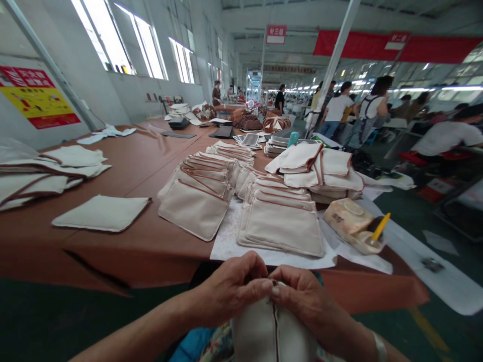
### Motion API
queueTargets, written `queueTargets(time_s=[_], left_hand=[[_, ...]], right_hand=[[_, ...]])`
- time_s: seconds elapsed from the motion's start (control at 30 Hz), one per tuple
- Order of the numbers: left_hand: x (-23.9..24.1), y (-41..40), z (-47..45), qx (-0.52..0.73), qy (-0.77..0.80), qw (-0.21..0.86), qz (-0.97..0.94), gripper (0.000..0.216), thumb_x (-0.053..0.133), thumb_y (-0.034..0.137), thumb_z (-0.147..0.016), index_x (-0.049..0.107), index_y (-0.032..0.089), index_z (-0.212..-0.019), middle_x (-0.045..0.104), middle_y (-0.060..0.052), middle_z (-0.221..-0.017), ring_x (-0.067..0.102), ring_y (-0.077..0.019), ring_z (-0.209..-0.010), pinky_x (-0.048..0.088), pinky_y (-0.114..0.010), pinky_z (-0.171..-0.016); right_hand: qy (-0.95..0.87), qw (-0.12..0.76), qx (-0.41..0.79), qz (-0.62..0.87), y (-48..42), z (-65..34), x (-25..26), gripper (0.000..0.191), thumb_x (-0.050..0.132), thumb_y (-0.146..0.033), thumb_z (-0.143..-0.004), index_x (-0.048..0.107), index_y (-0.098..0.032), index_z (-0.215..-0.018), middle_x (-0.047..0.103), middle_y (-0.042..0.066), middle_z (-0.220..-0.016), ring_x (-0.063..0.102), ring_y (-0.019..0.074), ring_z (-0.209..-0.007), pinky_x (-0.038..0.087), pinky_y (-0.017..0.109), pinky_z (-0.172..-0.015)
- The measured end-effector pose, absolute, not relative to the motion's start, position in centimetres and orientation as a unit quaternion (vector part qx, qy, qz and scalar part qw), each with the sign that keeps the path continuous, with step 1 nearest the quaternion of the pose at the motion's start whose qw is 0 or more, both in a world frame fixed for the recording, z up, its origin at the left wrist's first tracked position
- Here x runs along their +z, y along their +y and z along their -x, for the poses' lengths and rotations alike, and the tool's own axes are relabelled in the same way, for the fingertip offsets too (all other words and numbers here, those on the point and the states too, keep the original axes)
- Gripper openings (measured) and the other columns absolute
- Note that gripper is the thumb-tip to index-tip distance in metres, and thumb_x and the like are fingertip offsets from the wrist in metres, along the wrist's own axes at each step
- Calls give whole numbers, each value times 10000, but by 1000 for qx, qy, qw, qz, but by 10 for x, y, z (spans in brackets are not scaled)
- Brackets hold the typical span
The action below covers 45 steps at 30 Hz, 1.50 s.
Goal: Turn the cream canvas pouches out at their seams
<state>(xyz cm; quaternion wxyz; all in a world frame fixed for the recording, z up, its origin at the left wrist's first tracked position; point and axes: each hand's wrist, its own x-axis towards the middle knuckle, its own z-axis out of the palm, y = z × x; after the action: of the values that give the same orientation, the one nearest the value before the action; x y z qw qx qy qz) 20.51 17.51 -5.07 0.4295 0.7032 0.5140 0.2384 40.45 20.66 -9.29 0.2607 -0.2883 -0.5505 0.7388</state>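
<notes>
Both my hands meet low in the view, below the table's near edge. My left hand [230, 286] and my right hand [302, 296] pinch the top of a cream fabric pouch [271, 332] that rests in my lap, a dark seam running down its middle. The fingers of both hands are closed on the pouch's upper edge. Just beyond my hands, on white paper [230, 246], lie two overlapping rows of finished cream pouches with brown trim [281, 226], [196, 206].
The long brown table [132, 251] carries a single flat pouch [101, 213], stacks of fabric at the left [37, 176], folded piles [320, 171] and a plastic tub with a yellow-handled tool [356, 226]. Several people work at the back right.
</notes>
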Motion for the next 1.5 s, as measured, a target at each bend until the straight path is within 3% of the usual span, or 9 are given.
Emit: queueTargets(time_s=[0.1,0.37,0.6,0.77,0.9,1.0,1.23,1.37,1.5], left_hand=[[-64,177,-205,239,527,482,-658,359,642,484,-829,609,129,-873,489,29,-733,380,-105,-664,320,-201,-564],[-70,185,-208,241,512,587,-580,359,689,452,-768,674,95,-808,470,29,-655,332,-86,-596,269,-206,-539],[-69,185,-210,253,522,578,-574,251,651,338,-761,702,98,-812,479,23,-636,316,-86,-573,261,-225,-534],[-64,186,-209,241,516,569,-594,199,607,275,-762,701,102,-786,455,30,-615,303,-83,-560,264,-229,-535],[-64,185,-210,225,523,557,-605,267,598,335,-796,721,101,-836,433,36,-602,290,-82,-544,240,-226,-501],[-62,184,-212,218,529,546,-612,265,579,321,-805,716,97,-833,426,40,-589,288,-81,-531,210,-226,-469],[-43,179,-222,205,523,455,-690,162,485,169,-790,577,131,-661,373,52,-599,309,-77,-565,234,-201,-471],[-41,173,-225,196,499,300,-789,180,491,119,-803,540,139,-631,465,41,-612,410,-80,-586,313,-197,-553],[-41,167,-225,147,496,164,-840,227,442,165,-887,644,142,-786,648,-54,-777,584,-143,-680,392,-232,-617]], right_hand=[[-603,272,685,307,209,-407,-95,261,669,-382,-854,586,-135,-871,519,-17,-744,382,115,-666,317,229,-590],[-647,280,633,320,213,-408,-100,206,607,-339,-879,534,-158,-814,471,-29,-702,354,121,-656,304,243,-581],[-569,252,739,258,223,-420,-91,257,595,-371,-860,595,-120,-918,461,-25,-700,315,102,-610,239,231,-542],[-664,221,661,272,229,-423,-80,186,592,-267,-795,633,-103,-872,541,6,-749,386,119,-664,296,237,-594],[-745,233,533,328,227,-420,-83,24,545,-131,-734,564,-143,-741,491,-28,-659,374,113,-624,283,231,-552],[-736,235,549,319,227,-420,-82,10,556,-145,-734,549,-152,-731,483,-31,-659,367,113,-620,286,230,-550],[-684,242,633,271,234,-416,-67,429,418,-458,-964,606,-133,-757,524,22,-740,443,153,-725,361,263,-682],[-622,185,723,237,238,-410,-77,488,564,-580,-878,549,-127,-698,424,-21,-655,308,99,-592,252,227,-537],[-601,154,748,235,243,-412,-87,521,668,-606,-798,510,-135,-643,322,-57,-603,205,72,-547,155,217,-476]])
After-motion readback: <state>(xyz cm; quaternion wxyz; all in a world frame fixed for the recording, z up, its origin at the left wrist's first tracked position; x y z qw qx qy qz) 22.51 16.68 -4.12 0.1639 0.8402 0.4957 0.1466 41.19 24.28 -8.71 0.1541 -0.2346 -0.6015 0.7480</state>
